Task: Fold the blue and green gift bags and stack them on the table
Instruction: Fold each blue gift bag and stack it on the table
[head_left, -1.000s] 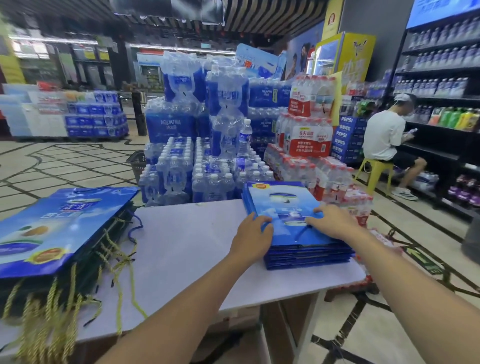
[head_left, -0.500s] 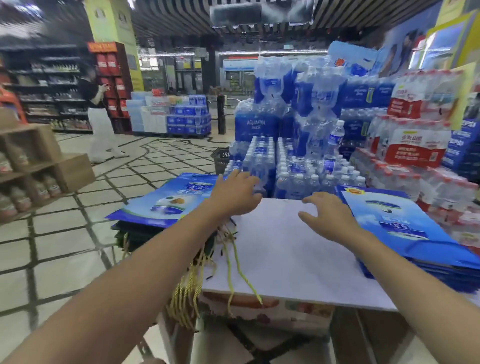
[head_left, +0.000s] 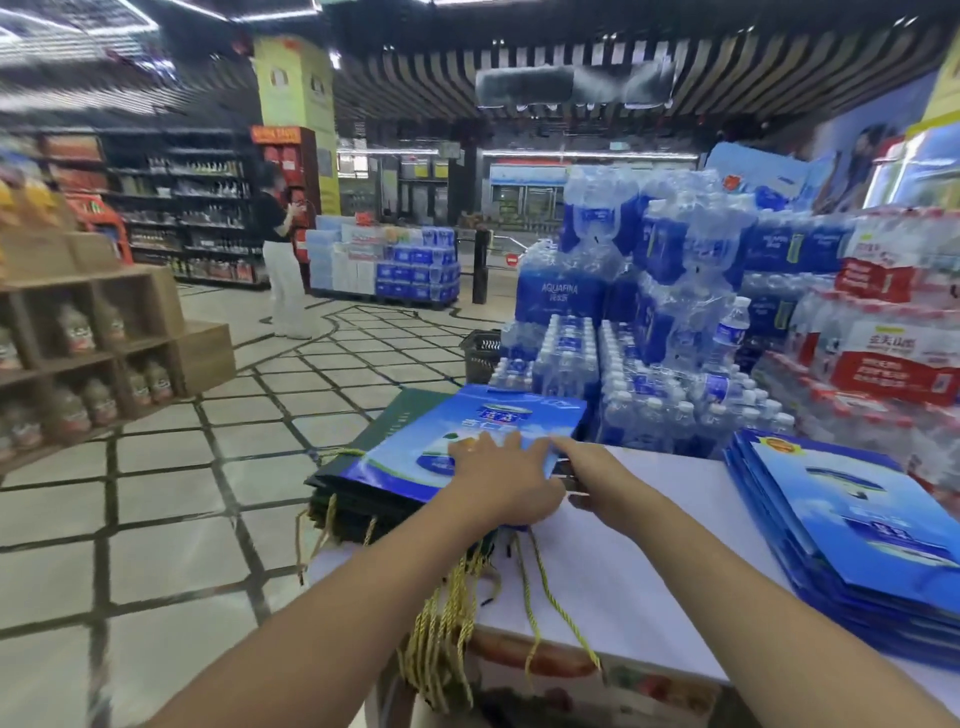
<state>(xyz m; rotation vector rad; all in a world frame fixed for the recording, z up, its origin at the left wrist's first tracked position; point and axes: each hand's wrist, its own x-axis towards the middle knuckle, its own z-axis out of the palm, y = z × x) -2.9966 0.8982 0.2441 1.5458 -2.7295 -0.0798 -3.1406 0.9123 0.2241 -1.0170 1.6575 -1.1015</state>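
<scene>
A pile of flat gift bags lies on the left end of the white table (head_left: 649, 561). Its top bag is blue (head_left: 467, 431), and dark green bags (head_left: 363, 499) with yellow cord handles (head_left: 441, 623) lie under it. My left hand (head_left: 504, 483) rests palm down on the near corner of the blue top bag, fingers spread. My right hand (head_left: 597, 478) reaches to the pile's right edge, fingertips at the side of the bags; whether it grips one is hidden. A stack of folded blue bags (head_left: 857, 535) sits on the table's right end.
Shrink-wrapped packs of bottled water (head_left: 649, 322) are stacked right behind the table. Wooden shelves with bottles (head_left: 88, 343) stand at left across the tiled floor. A person (head_left: 280, 260) stands far off near the aisle shelves.
Both hands left the folded blue stack on the right and swung left to the unfolded pile. My view turned left with them.
</scene>
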